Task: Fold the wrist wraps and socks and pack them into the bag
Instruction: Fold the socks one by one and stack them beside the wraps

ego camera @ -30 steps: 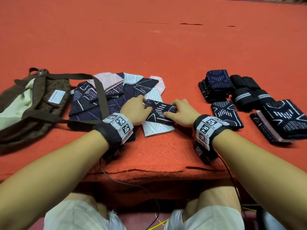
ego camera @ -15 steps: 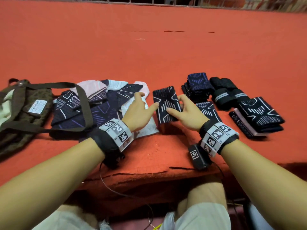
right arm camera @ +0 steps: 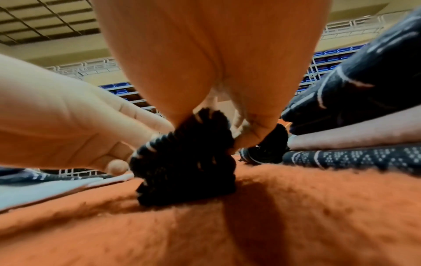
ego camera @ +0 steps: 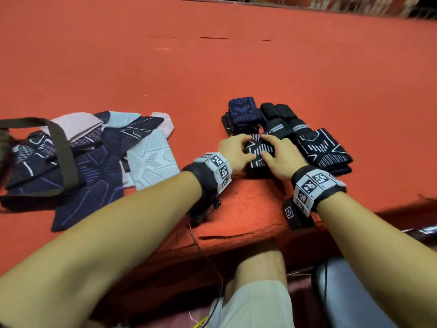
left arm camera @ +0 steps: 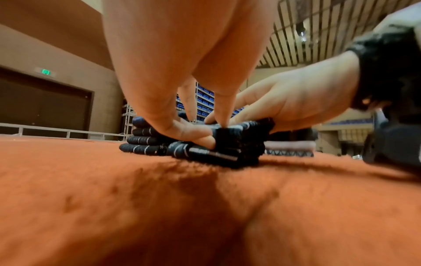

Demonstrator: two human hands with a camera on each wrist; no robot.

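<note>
Both hands hold one folded dark sock (ego camera: 259, 151) with white line markings on top of a small stack near the front edge of the orange carpeted platform (ego camera: 260, 67). The left hand (ego camera: 234, 150) grips the sock's left side, fingers curled over its top and thumb at its flank. The right hand (ego camera: 279, 153) grips the right side in the same way.

Folded items lie close around the stack: a navy folded sock pile (ego camera: 241, 112) toward the far edge, black rolled wrist wraps (ego camera: 281, 121) beside that pile, and a further folded sock stack (ego camera: 324, 147) just to the right. Unfolded socks (ego camera: 94, 157) lie spread toward the left edge, with a brown bag strap (ego camera: 63, 152) across them; the bag body is almost out of view.

Risks from this position:
- The fold is likely to spring open on release, since knit fabric recovers its shape.
- Uneven pressure could tilt the stack toward the front edge.
- Either hand, on withdrawal, could drag the adjacent wraps or the right-hand stack.
- Packing has not begun; loose stacks may unfold during transfer.
</note>
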